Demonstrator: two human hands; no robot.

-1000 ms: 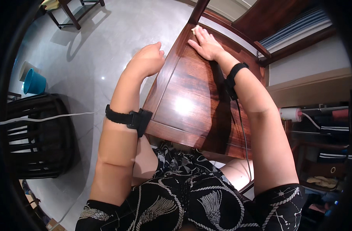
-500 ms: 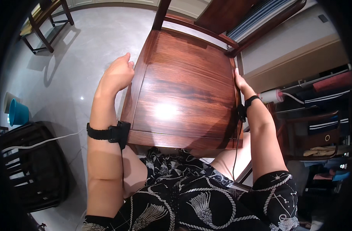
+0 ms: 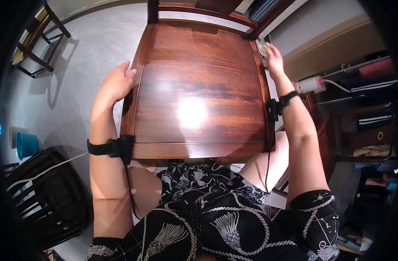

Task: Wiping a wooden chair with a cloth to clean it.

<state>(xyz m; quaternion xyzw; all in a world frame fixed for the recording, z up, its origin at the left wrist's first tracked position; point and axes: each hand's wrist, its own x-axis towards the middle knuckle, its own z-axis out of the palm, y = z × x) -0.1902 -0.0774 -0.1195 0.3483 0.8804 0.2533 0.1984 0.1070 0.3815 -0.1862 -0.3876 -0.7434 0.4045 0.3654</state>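
Observation:
A dark reddish-brown wooden chair, its glossy seat (image 3: 199, 87) in front of my legs, fills the middle of the view. My left hand (image 3: 115, 82) hangs just beside the seat's left edge with nothing visible in it; the thumb and a fingertip stand apart, the other fingers hidden behind the hand. At the far right corner of the seat, my right hand (image 3: 275, 63) is closed on a small pale, partly see-through thing (image 3: 264, 49), too blurred to name. Black straps with small boxes sit on both my forearms.
A wooden stool (image 3: 40, 41) stands at the far left. Nearer on the left are a teal bucket (image 3: 27, 145) and a black slatted chair (image 3: 46, 195). To the right is a rack with folded clothes (image 3: 375, 89), a white cylinder (image 3: 310, 85) beside it. Thin cables run from the straps.
My right hand has moved up off the seat's right side, and a pale small thing now shows in it. My left hand has shifted slightly left. The whole view has turned a little.

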